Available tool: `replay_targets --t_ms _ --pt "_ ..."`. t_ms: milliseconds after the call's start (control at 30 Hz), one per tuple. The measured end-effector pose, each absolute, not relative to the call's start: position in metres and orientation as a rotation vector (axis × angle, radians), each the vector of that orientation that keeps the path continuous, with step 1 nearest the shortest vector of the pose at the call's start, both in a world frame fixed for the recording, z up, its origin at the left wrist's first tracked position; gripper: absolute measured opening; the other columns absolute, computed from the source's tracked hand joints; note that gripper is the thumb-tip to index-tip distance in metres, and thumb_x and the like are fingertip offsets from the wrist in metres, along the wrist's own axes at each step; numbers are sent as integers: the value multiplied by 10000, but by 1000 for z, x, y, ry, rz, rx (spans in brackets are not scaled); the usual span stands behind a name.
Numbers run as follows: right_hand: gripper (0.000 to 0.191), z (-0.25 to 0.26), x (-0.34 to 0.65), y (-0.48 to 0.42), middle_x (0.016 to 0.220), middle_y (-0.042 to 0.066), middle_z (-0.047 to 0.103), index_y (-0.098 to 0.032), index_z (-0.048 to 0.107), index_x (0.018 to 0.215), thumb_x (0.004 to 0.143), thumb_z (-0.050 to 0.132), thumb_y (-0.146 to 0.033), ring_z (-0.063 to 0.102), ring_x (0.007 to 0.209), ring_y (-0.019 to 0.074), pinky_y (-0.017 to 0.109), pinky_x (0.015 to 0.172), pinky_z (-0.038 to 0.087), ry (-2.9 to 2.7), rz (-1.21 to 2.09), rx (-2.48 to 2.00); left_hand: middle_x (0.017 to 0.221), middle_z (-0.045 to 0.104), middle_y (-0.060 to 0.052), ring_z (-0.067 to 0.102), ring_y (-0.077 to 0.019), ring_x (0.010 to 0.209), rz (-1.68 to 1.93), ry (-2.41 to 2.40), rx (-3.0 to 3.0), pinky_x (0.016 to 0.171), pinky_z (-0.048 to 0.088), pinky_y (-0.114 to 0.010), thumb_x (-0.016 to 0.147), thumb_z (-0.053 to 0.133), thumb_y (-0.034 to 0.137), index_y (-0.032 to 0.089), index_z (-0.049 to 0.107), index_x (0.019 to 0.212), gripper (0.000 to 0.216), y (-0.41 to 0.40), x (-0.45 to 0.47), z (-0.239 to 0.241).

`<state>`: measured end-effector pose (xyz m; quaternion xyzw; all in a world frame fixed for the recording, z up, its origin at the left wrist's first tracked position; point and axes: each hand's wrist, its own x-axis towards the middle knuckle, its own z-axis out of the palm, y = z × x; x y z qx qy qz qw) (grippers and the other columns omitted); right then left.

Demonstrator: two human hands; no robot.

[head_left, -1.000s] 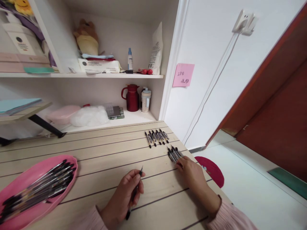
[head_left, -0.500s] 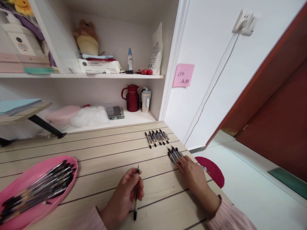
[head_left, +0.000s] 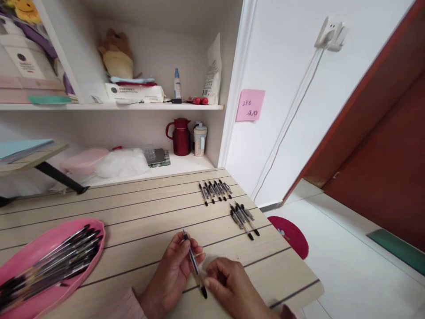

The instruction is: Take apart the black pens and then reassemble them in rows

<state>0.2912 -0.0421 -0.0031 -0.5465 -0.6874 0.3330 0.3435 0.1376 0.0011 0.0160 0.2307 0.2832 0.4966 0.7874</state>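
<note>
Between the thumb and fingers of my left hand is a slim pen, tilted, its pointed tip up and its black end toward me. My right hand hovers low beside the pen's lower end, its fingers curled but thumb and forefinger apart; its thumb tip is near or touching the barrel. Beyond it on the table lies a small group of pens, with loose caps or clip pieces beside them. Farther back is a neat row of similar pens.
A pink oval tray heaped with pens stands at the left of the striped wooden table. Behind are white shelves with a dark red jug and a pale cup. A round red stool stands past the right edge.
My right hand has left the nearer group of pens and come back to the left, beside the held pen. The pen in my left hand has tilted, its lower end swinging right.
</note>
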Motion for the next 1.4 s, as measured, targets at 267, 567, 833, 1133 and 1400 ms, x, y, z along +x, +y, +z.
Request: replay_targets --t_ms 267,567,833,1133,1400 --pt "48 -6 281 -42 576 -38 521 -178 542 608 643 548 -146 461 558 99 195 535 336 -1667 962 -1371 811 607 -6 597 -135 787 1134 614 465 824 460 -326 714 656 178 197 570 827 143 0 139 14" --pt "98 -6 298 -39 615 -2 570 -181 576 655 720 504 -172 509 583 120 212 550 349 -1732 705 -1507 1016 621 -83 576 -213 959 1064 675 602 896 407 -392 712 660 257 197 560 996 307 0 140 14" --pt "270 -7 357 -20 696 62 578 -178 581 664 845 388 -233 542 610 153 256 566 339 -1780 237 -1923 879 638 -73 589 -183 843 965 793 745 805 425 -354 800 540 342 176 561 1035 289 0 136 10" --pt "255 -10 362 -13 715 45 586 -173 561 683 863 391 -236 558 622 139 247 540 292 -1763 85 -2212 819 631 -55 581 -160 775 923 785 763 752 429 -320 791 554 340 170 590 973 252 2 135 9" --pt "178 -11 362 -10 798 53 605 -179 549 769 860 413 -249 579 660 152 251 534 302 -1745 36 -2266 785 625 -44 576 -155 749 918 780 772 728 431 -312 791 554 331 171 591 949 227 2 135 10"
